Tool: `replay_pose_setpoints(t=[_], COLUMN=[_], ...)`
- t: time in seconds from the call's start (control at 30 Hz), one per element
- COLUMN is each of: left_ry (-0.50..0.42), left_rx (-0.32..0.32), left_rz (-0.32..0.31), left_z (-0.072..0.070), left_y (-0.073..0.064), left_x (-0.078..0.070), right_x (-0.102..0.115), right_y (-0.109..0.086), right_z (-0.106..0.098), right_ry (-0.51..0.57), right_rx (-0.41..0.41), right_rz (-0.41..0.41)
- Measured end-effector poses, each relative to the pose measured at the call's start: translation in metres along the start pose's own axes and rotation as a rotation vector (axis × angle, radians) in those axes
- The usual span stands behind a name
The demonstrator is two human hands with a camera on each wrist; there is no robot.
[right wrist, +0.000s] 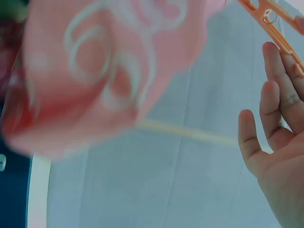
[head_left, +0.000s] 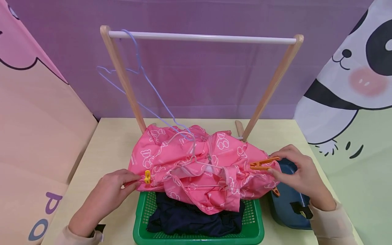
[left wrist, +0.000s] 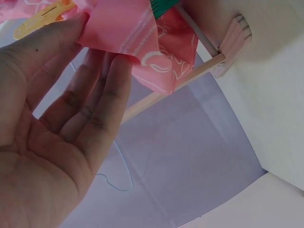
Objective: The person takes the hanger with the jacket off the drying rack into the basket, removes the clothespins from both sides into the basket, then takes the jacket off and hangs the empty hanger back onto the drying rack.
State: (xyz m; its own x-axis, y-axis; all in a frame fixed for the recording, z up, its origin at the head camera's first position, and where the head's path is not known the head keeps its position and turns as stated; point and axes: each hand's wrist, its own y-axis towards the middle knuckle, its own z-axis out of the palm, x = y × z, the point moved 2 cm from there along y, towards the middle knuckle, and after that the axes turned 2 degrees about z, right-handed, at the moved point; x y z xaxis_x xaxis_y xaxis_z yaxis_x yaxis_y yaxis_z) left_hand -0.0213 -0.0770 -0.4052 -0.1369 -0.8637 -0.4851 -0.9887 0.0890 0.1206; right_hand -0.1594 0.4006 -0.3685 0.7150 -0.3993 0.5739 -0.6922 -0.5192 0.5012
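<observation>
A pink jacket (head_left: pixel 190 170) with white printed outlines and a zipper is spread above the basket. A thin pale-pink hanger (head_left: pixel 194 143) lies against it, its hook toward the rack. My left hand (head_left: pixel 114 187) pinches the jacket's edge at the left, beside a yellow clothespin (head_left: pixel 147 177) clipped on the fabric; the left wrist view shows the cloth between thumb and fingers. In my right hand (head_left: pixel 301 173), thumb and fingers pinch the handle end of an orange clothespin (head_left: pixel 260 164), whose tip overlaps the jacket's right side in the head view.
Behind the jacket stands a wooden rack with a white rod (head_left: pixel 202 37), where a lavender hanger (head_left: pixel 144 69) hangs at the left. Dark navy cloth (head_left: pixel 196 217) lies in the green basket (head_left: pixel 137 217) in front. A blue bin (head_left: pixel 288 211) with another orange clothespin (head_left: pixel 276 192) at its edge sits right.
</observation>
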Motion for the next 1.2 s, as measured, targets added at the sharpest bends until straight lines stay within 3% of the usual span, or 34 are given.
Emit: replay_pose_setpoints(t=[0.17,0.4,0.5,0.63,0.73,0.83,1.2], left_ry=[-0.004,-0.01,-0.007,-0.013,-0.015,-0.013,-0.014], left_rx=[0.005,0.018,0.009,0.004,0.005,0.002,0.009], left_rz=[-0.005,-0.035,-0.032,-0.025,-0.03,-0.034,-0.037], left_z=[0.0,0.001,0.0,0.001,0.001,0.002,0.002], left_y=[0.0,-0.001,-0.001,-0.001,-0.001,-0.001,-0.001], left_x=[0.0,0.0,0.001,0.001,0.001,0.001,0.001], right_x=[-0.017,-0.045,-0.06,-0.079,-0.092,-0.102,-0.106], right_y=[-0.016,-0.044,-0.051,-0.055,-0.056,-0.057,-0.055], right_z=[-0.018,-0.034,-0.035,-0.03,-0.022,-0.013,-0.002], right_ry=[-0.093,-0.254,-0.308,-0.401,-0.441,-0.465,-0.541], right_rx=[-0.046,-0.068,-0.003,0.205,0.343,0.423,0.545], right_rz=[0.109,0.375,0.47,0.55,0.561,0.556,0.527])
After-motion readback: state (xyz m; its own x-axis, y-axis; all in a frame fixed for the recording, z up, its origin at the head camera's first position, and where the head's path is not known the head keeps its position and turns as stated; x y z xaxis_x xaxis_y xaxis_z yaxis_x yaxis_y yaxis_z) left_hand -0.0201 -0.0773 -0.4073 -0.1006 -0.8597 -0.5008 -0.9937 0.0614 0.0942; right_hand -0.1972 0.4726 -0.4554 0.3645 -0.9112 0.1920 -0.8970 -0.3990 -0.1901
